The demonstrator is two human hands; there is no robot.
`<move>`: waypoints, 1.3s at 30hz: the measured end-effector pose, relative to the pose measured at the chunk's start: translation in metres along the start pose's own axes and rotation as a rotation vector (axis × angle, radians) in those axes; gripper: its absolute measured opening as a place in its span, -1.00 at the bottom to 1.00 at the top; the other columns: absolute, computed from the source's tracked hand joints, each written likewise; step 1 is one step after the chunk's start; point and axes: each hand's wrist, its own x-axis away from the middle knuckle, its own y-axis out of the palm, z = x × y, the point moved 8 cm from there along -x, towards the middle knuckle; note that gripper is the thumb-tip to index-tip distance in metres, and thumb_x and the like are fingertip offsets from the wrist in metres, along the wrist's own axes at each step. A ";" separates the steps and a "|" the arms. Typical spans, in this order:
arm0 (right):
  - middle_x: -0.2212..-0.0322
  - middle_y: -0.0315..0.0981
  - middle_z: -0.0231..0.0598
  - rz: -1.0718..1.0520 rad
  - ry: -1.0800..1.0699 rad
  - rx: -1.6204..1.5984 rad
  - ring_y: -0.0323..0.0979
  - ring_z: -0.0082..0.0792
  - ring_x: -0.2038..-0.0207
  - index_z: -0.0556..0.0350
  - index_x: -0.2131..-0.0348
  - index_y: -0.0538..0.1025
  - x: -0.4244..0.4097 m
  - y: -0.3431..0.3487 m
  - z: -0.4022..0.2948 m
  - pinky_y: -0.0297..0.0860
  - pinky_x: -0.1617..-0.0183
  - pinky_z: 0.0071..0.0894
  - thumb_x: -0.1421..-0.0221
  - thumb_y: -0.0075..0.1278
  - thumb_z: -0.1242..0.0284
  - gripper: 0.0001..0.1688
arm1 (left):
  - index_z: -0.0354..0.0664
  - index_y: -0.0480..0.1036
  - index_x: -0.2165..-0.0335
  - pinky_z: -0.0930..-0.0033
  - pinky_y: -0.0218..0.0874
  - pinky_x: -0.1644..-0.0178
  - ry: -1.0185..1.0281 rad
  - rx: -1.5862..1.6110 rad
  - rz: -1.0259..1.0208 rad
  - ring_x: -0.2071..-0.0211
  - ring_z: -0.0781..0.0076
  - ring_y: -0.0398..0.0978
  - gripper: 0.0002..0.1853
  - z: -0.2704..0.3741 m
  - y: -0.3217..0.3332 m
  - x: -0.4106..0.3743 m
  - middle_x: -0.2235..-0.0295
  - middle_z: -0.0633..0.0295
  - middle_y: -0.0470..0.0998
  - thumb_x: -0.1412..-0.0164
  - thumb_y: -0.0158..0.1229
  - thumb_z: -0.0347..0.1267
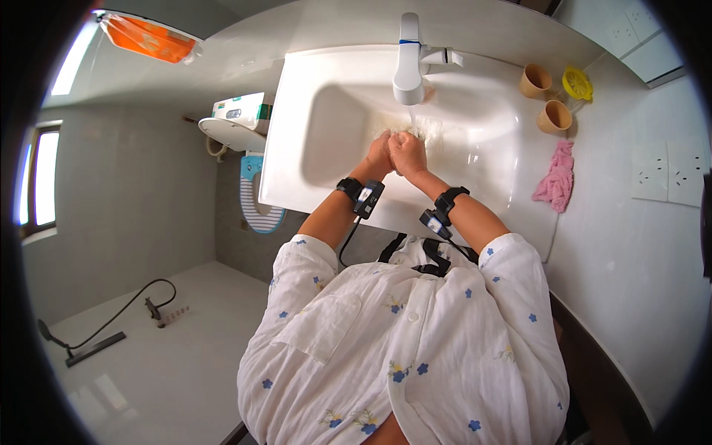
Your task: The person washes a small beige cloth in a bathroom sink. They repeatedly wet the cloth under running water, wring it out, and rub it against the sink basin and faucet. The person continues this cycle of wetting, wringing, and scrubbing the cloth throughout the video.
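Observation:
Water runs in a thin stream from the white faucet (409, 72) into the white ceramic sink (334, 61). Just below the spout, my left hand (380, 153) and my right hand (408, 151) press against each other over the basin, beside the stream. The fingers are curled in and partly hidden, so whether anything lies between the palms cannot be told. Each wrist wears a black strap with a small cabled device, one of them the left wrist's device (369, 200) and the other the right wrist's device (435, 223). Splashing water shows behind the hands.
Right of the basin stand two tan cups (535, 81), a yellow slotted plastic item (577, 84) and a crumpled pink cloth (556, 178). Left of the sink are a toilet with a striped seat cover (247, 194) and a tissue pack (239, 111). Wall sockets (649, 171) are at the right.

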 end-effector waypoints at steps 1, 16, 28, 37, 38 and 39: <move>0.56 0.47 0.06 0.079 0.013 0.154 0.46 0.04 0.47 0.23 0.55 0.45 -0.003 -0.003 0.013 0.38 0.33 -0.08 -0.06 -0.17 0.23 -0.59 | -0.20 0.36 0.49 0.10 0.27 0.36 -0.061 0.103 -0.281 0.37 0.04 0.41 -0.44 -0.001 0.016 0.001 0.50 0.02 0.43 -0.29 -0.42 -0.03; 0.54 0.37 -0.38 -0.351 0.506 -0.591 0.39 -0.43 0.41 0.13 0.37 0.50 0.003 0.034 0.078 0.35 0.34 -0.48 0.01 -0.01 0.21 -0.65 | -0.19 0.27 0.16 -0.22 0.20 0.03 -0.225 0.094 0.102 0.07 -0.15 0.32 -0.57 0.020 0.019 0.045 0.06 -0.05 0.32 -0.21 -0.10 -0.06; 0.56 0.44 0.09 0.098 0.040 0.185 0.44 0.08 0.45 0.20 0.56 0.43 -0.010 -0.009 0.033 0.35 0.36 -0.04 -0.08 -0.11 0.16 -0.56 | -0.36 0.33 0.34 0.23 0.28 0.17 -0.096 0.033 -0.450 0.28 0.22 0.44 -0.64 0.020 0.049 0.023 0.39 0.03 0.43 -0.25 -0.20 -0.22; 0.33 0.47 0.04 -0.116 0.240 0.593 0.42 0.06 0.28 0.24 0.27 0.43 -0.024 -0.035 0.129 0.32 0.14 -0.04 0.01 -0.11 -0.12 -0.28 | -0.06 0.13 -0.09 -0.11 0.22 0.00 -0.198 -0.450 0.507 -0.01 0.08 0.26 -0.45 0.051 -0.008 0.055 0.01 0.08 0.19 -0.11 0.06 -0.37; 0.34 0.48 -0.03 -0.180 0.336 0.396 0.44 -0.05 0.33 0.22 0.27 0.45 -0.032 -0.024 0.133 0.35 0.16 -0.18 0.06 -0.05 -0.09 -0.30 | -0.08 0.14 -0.08 -0.09 0.23 0.00 -0.172 -0.530 0.384 0.00 0.09 0.27 -0.44 0.045 -0.009 0.049 0.00 0.09 0.19 -0.08 0.08 -0.40; 0.36 0.48 -0.08 -0.272 0.261 0.264 0.43 -0.13 0.35 0.20 0.28 0.46 -0.031 -0.011 0.116 0.35 0.21 -0.24 0.07 -0.02 -0.05 -0.35 | -0.10 0.16 -0.07 -0.06 0.24 0.00 -0.147 -0.605 0.263 0.02 0.10 0.29 -0.42 0.040 -0.007 0.044 -0.01 0.11 0.19 -0.06 0.10 -0.42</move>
